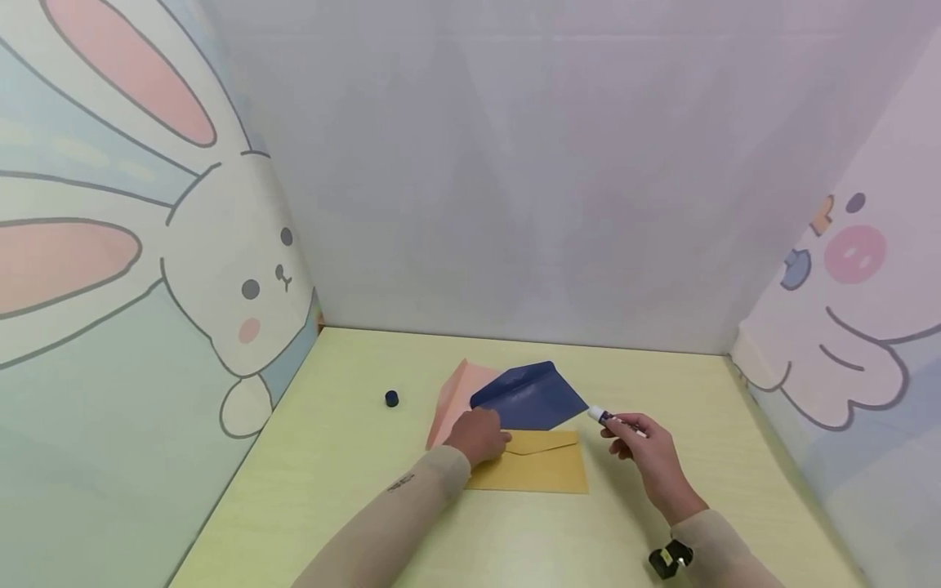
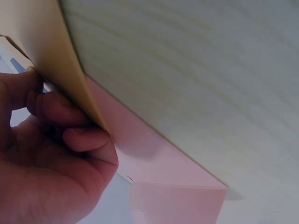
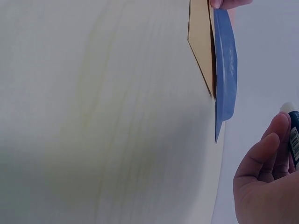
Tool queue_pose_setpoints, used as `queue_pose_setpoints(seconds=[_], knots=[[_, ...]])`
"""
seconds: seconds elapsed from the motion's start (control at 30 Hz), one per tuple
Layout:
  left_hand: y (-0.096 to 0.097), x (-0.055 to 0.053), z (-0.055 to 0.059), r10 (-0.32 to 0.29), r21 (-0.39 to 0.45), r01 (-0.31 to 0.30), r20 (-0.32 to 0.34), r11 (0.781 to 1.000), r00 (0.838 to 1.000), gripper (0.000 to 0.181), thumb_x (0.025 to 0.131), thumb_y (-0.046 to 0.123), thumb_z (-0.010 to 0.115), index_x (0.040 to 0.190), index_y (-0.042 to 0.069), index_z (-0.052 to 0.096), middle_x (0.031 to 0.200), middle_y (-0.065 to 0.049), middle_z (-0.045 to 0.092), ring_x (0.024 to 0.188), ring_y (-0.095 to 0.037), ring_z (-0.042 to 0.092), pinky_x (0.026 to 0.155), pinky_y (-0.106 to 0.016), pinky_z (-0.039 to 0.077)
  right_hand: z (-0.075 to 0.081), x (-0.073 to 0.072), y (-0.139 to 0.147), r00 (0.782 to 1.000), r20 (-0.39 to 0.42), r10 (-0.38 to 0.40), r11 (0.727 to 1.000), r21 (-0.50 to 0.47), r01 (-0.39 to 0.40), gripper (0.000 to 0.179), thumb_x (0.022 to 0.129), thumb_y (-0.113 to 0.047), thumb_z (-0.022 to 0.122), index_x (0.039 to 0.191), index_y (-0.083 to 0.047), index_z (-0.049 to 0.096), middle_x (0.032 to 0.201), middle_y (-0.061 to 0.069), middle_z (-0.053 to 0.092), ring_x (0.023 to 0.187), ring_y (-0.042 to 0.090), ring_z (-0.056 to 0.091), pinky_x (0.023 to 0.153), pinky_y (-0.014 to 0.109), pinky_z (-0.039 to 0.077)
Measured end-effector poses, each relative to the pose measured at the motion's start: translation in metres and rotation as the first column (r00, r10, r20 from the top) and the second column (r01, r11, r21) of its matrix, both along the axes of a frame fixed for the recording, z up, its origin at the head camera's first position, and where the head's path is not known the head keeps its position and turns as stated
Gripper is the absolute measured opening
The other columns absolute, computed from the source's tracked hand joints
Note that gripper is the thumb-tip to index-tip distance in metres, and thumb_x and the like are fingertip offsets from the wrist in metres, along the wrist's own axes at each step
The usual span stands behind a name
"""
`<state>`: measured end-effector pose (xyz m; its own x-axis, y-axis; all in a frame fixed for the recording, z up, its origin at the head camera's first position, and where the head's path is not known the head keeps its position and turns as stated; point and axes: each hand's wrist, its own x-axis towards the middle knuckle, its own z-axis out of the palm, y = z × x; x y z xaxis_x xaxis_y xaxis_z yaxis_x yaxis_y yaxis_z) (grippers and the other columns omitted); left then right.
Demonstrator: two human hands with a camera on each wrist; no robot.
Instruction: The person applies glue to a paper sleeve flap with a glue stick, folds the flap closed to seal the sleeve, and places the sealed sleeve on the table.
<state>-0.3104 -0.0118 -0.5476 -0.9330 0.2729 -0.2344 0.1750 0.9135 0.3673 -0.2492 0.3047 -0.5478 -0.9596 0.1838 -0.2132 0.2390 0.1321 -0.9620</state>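
A yellow envelope (image 1: 544,474) lies nearest me, its V-shaped flap folded down. My left hand (image 1: 479,437) is at its upper left part; the left wrist view shows curled fingers (image 2: 88,140) against the envelope's edge. Behind it, a dark blue envelope (image 1: 525,400) has its flap spread out. A pink envelope (image 1: 452,396), partly covered, sticks out at the left. My right hand (image 1: 654,457) grips an uncapped glue stick (image 1: 599,414). Its white tip is close to the blue envelope's right corner; I cannot tell whether they touch.
A small dark cap (image 1: 392,398) stands on the pale yellow table (image 1: 331,457), left of the envelopes. A grey wall (image 1: 515,180) rises behind the table. Side walls with cartoon animals (image 1: 243,269) flank it. A black device (image 1: 671,559) is by the right wrist.
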Motion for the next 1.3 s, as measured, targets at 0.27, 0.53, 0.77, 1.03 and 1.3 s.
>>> queue_pose_setpoints(seconds=[0.27,0.53,0.77,1.03,1.3], knots=[[0.004,0.007,-0.007,0.047,0.044,-0.047,-0.011,0.998,0.999,0.073,0.107,0.077,0.070,0.069,0.014,0.067,0.069,0.001,0.054,0.068,-0.020,0.060,0.068,-0.038,0.050,0.001,0.002,0.000,1.000,0.002,0.005,1.000,0.007,-0.005,0.028,0.119,-0.026,0.074,0.135,-0.004,0.073,0.101,-0.013,0.086,0.086,0.011,0.074,0.086,0.028,0.065],[0.020,0.010,-0.023,0.058,-0.055,-0.065,-0.128,0.996,0.990,0.087,0.090,0.101,0.069,0.058,0.023,0.051,0.060,0.007,0.042,0.057,-0.017,0.051,0.058,-0.037,0.042,0.000,0.003,0.000,1.000,0.008,0.004,1.000,0.013,-0.004,0.029,0.119,-0.026,0.074,0.137,-0.003,0.073,0.101,-0.013,0.085,0.086,0.011,0.074,0.086,0.028,0.064],[0.016,0.012,-0.026,0.054,-0.053,-0.064,-0.174,0.997,0.983,0.086,0.088,0.097,0.078,0.057,0.023,0.045,0.060,0.008,0.035,0.056,-0.014,0.043,0.055,-0.033,0.037,-0.001,0.003,-0.001,1.000,0.006,0.008,1.000,0.016,-0.008,0.031,0.119,-0.027,0.073,0.137,-0.002,0.073,0.101,-0.013,0.085,0.086,0.011,0.075,0.087,0.028,0.065],[0.010,0.010,-0.019,0.048,-0.024,-0.053,-0.149,0.998,0.988,0.081,0.092,0.088,0.083,0.060,0.019,0.055,0.064,0.004,0.047,0.058,-0.016,0.051,0.059,-0.034,0.043,0.000,0.003,0.000,1.000,0.006,0.004,1.000,0.015,-0.004,0.031,0.119,-0.027,0.073,0.138,-0.002,0.072,0.101,-0.013,0.086,0.087,0.011,0.074,0.086,0.027,0.064],[0.005,0.006,-0.008,0.022,0.011,-0.021,-0.090,1.000,0.996,0.063,0.104,0.061,0.087,0.069,0.013,0.066,0.074,-0.002,0.061,0.068,-0.020,0.057,0.070,-0.037,0.050,-0.001,0.001,0.003,1.000,0.009,-0.011,1.000,-0.001,0.011,0.025,0.119,-0.024,0.073,0.135,-0.005,0.073,0.098,-0.015,0.085,0.084,0.010,0.074,0.086,0.027,0.064]])
